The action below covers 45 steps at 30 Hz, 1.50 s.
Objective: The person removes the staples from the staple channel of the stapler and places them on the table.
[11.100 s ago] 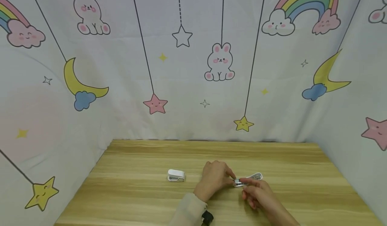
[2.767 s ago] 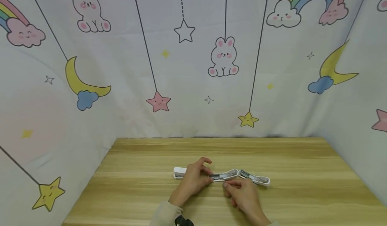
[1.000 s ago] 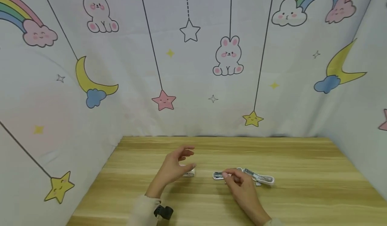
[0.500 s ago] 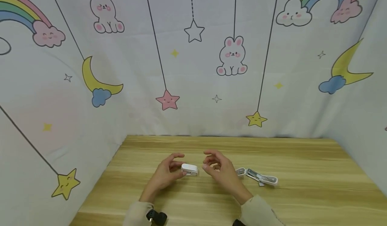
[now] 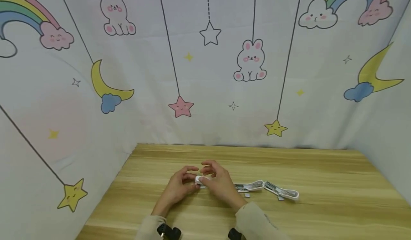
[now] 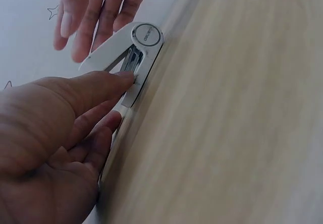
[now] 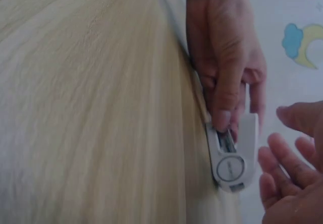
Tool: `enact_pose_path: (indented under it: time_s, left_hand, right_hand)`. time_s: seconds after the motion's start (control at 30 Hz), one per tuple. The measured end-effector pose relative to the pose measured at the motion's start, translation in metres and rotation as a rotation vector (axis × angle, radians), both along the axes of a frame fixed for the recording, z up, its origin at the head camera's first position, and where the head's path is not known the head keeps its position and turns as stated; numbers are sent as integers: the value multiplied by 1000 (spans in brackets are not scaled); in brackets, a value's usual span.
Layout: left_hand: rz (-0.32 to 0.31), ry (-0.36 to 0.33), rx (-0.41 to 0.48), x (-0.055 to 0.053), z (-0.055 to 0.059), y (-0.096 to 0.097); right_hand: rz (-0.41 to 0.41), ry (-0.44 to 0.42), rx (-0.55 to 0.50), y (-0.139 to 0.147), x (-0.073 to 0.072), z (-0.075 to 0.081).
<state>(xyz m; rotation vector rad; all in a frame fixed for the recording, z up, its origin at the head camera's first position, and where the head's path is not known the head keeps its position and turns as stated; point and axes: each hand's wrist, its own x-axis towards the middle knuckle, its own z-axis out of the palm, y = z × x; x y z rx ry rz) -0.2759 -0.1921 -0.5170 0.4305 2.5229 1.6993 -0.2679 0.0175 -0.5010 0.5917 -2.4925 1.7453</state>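
Wood-grained worktop [image 5: 205, 218] fills the bottom of the frame. Nearest, at the lower edge, come two pale sleeves [image 5: 258, 222] with black wrist-worn devices [image 5: 169, 231]. Beyond them, below centre, the left hand [image 5: 176, 188] pinches a white mini stapler [image 6: 147, 62], thumb on its metal rail. The right hand [image 5: 219, 184] is just beside it, fingers spread and holding nothing. The stapler sits base toward the worktop, top arm angled up from the round hinge. It should prove light and stiff, with smooth plastic that may slip and a springy hinge; the base steadies best near its nose, leaving the arm's free end to lift. Lower right of centre lie two folded-out mini staplers [image 5: 284, 193], small grey tabs [image 5: 247, 195] near them. Farthest back hangs a printed fabric backdrop [image 5: 218, 86], rainbow at upper right.

Half a second ago, the right hand was between the held stapler and the folded-out pair; now it has moved left, overlapping the held one in the head view and uncovering more of the pair.
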Motion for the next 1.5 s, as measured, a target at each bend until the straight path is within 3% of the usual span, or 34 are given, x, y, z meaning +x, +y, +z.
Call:
enact_pose_path:
  time_s: [0.2,0.47,0.73,0.97,1.23,1.5]
  left_hand:
    - [-13,9,-39,0,1,1]
    - [13,7,-50,0,0,3]
    - [4,21,-67,1,1,6]
    - [8,15,-85,0,0,8]
    - [15,-4,-62,0,-1,5]
    - [21,-24,-39,-1,-1,3]
  right_hand:
    - [28,1,2,-8,-2,-6]
    - [4,21,18,-11,0,-10]
    - [-62,157,91,-7,2,-8]
    - [-109,237,94,1,5,-4]
    - [-158,220,82,18,11,2]
    - [-181,203,125,39,9,-3]
